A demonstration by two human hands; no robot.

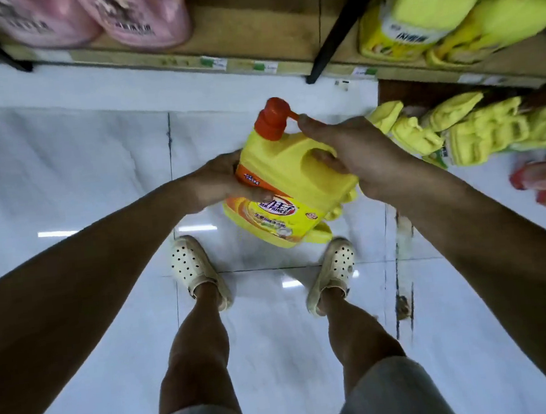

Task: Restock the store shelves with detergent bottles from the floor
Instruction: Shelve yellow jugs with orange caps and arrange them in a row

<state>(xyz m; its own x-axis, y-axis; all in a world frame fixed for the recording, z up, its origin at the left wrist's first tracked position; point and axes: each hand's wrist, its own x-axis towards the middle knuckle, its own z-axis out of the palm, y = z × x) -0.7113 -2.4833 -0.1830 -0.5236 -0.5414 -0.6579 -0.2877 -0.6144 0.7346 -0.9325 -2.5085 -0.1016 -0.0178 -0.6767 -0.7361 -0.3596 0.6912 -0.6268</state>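
Right hand: fingers hooked through the bottle handle.
Left hand: grips its side.
Tip: keep upright onto shelf.

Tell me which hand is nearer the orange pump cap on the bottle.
Right. The right hand grips the bottle handle, thumb beside the orange pump cap; the left hand holds the labelled side, farther down.

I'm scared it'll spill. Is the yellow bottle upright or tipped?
Tipped. The yellow bottle leans, its orange pump pointing toward the shelf.
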